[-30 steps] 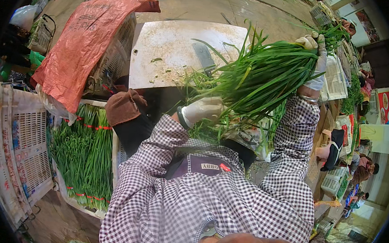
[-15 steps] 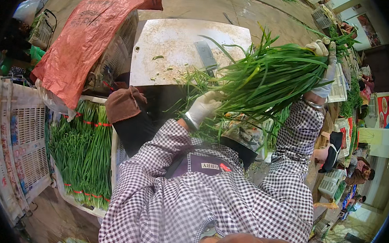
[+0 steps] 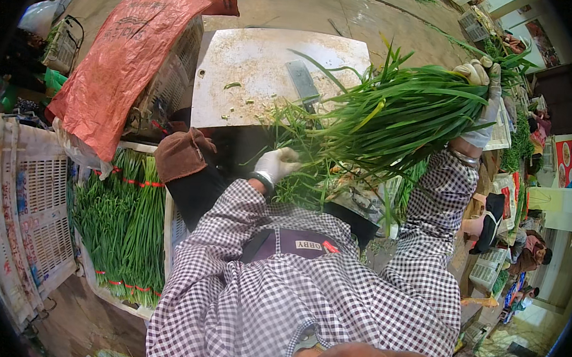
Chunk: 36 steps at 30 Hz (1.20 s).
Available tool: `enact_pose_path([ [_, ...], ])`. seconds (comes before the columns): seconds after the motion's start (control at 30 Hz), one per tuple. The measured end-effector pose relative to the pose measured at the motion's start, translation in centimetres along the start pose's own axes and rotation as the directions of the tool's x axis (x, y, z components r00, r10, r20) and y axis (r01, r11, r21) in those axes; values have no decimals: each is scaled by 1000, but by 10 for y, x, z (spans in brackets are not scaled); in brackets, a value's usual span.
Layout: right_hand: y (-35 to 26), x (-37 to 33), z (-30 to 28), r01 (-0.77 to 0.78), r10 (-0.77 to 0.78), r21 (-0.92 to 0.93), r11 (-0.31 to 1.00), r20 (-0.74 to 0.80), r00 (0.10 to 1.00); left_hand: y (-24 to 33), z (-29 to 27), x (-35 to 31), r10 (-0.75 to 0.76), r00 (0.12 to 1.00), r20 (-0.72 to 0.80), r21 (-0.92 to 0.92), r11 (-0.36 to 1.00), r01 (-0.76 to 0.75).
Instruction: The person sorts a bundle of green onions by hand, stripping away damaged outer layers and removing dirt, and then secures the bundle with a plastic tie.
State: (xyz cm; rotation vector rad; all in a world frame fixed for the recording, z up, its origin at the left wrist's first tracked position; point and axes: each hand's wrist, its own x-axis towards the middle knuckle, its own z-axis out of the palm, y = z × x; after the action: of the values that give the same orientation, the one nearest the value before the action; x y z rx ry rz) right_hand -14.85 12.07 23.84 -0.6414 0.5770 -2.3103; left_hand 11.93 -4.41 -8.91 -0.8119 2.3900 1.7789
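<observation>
My right hand (image 3: 482, 83), in a pale glove, is closed round one end of a big bunch of green garlic chives (image 3: 410, 114) and holds it up at the right. The long leaves spread leftward, with thin, ragged strands at their far end. My left hand (image 3: 279, 165), in a white glove, is beside these strands with its fingers curled together. Whether thin leaves are caught in its fingers I cannot make out. Beyond it, a cleaver (image 3: 302, 83) with a broad blade lies on a white board (image 3: 241, 56) strewn with green and pale scraps; leaves partly cover its handle end.
A crate (image 3: 169, 237) of chive bundles tied with red bands stands at my left. A red plastic sack (image 3: 124, 68) drapes over another crate beside the board. White crates (image 3: 46, 195) stand at the far left. Several people and more greens are along the right.
My left hand has moved left and slightly down, away from the bunch, and its fingers have curled in. My right hand has shifted slightly to the right, still holding the chives.
</observation>
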Motion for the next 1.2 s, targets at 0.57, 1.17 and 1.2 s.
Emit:
enact_pose_path([
  [0.57,30,0,8,-40,38,-67,997,-34,999,69,27,22,226,974,7,-648,743,-167],
  [1.17,6,5,-13,27,-36,-97,995,-92,995,40,10,8,295,931,-214,-398,845,-359],
  [1.2,6,6,-18,-3,2,-31,1000,-64,998,32,25,18,257,946,-197,-590,740,-324],
])
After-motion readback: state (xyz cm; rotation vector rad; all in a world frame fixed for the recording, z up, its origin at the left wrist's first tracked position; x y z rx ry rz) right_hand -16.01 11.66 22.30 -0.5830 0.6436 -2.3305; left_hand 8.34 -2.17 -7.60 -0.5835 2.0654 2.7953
